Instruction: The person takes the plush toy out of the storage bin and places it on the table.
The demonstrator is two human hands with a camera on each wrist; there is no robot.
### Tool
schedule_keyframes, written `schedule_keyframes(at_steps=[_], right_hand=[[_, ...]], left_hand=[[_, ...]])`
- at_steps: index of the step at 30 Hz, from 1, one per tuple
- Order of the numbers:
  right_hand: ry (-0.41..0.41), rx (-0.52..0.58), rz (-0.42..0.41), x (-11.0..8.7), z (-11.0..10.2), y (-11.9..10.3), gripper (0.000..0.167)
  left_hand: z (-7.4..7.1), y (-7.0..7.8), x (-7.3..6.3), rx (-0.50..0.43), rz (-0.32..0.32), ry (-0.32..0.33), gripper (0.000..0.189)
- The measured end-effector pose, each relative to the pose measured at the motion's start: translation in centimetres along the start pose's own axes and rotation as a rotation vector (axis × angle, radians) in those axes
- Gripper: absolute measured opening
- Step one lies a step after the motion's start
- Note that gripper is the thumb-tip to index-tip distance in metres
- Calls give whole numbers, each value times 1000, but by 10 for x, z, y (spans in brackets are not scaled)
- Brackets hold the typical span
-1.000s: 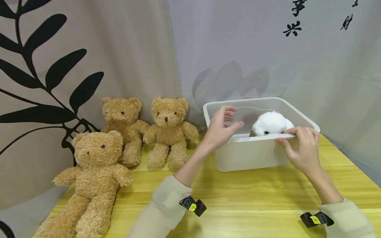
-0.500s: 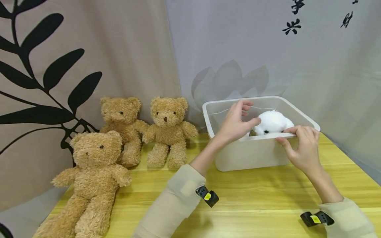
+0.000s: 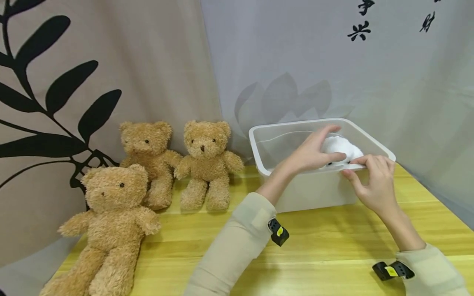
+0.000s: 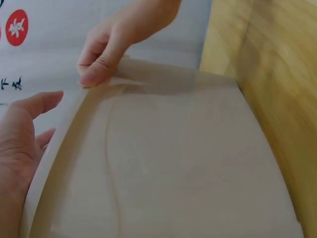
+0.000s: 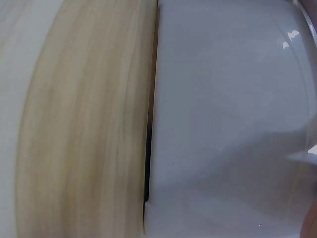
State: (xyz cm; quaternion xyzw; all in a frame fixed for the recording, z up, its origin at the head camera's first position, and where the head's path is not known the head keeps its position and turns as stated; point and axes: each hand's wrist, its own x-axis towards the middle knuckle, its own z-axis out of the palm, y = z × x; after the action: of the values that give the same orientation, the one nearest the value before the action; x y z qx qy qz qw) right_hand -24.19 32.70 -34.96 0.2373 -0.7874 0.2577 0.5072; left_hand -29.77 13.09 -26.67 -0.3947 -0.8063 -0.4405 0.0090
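A white plush toy (image 3: 342, 146) with dark eyes sits inside the pale plastic bin (image 3: 314, 191), its lower part hidden by the front wall. My left hand (image 3: 309, 153) reaches over the bin's rim beside the plush head. Its thumb and fingers are spread, with the thumb in front of the white fur; whether they touch it, I cannot tell. With thumb and fingers, my right hand (image 3: 375, 183) pinches the front rim near the right corner. In the left wrist view the left hand (image 4: 20, 144) shows behind the rim, and the right hand (image 4: 126, 34) grips the rim further along.
Three tan teddy bears are on the left: one bear (image 3: 111, 226) in front, another bear (image 3: 148, 164) behind it, and a third bear (image 3: 207, 164) nearer the bin. All are on the wooden table (image 3: 326, 255). A printed curtain (image 3: 281, 49) hangs behind.
My left hand has moved right, across the bin's opening to the white plush toy. My right hand has stayed on the rim. The view has shifted slightly.
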Motion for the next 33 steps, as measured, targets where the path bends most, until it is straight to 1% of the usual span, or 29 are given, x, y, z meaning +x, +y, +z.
schedule_keyframes(at_steps=[3,5,7,10,12,15,17,19,21,23,26,30,33], right_hand=[[3,2,-4,1,0,-1,75],[2,5,-5,1,-1,-1,75],[-1,5,-3,1,-1,-1,75],[-6,3,1,0,0,-2,75],[-6,2,3,0,0,-2,75],[-3,5,3,1,0,-3,75],[-1,7,3,1,0,-3,75],[2,7,2,1,0,-3,75],[4,5,3,1,1,-3,75],[5,3,4,1,0,-3,75],[4,4,4,1,0,-3,76],[0,8,6,1,0,-3,75],[-1,10,8,0,-1,-3,75]], left_hand=[[-1,-2,0,6,9,-77,70],[-1,-3,0,45,11,-98,69],[-1,-3,-1,104,2,-101,68],[-1,-3,-1,206,-33,-82,66],[-1,-3,-2,260,-70,-71,65],[0,-1,-3,306,-137,-51,61],[0,0,-4,301,-185,-43,59],[0,0,-5,271,-230,-39,59],[1,0,-5,224,-256,-48,59],[1,0,-5,180,-267,-59,60],[0,-1,-5,154,-258,-63,58],[0,-2,-4,172,-266,-52,59],[1,-2,-3,202,-286,-64,65]])
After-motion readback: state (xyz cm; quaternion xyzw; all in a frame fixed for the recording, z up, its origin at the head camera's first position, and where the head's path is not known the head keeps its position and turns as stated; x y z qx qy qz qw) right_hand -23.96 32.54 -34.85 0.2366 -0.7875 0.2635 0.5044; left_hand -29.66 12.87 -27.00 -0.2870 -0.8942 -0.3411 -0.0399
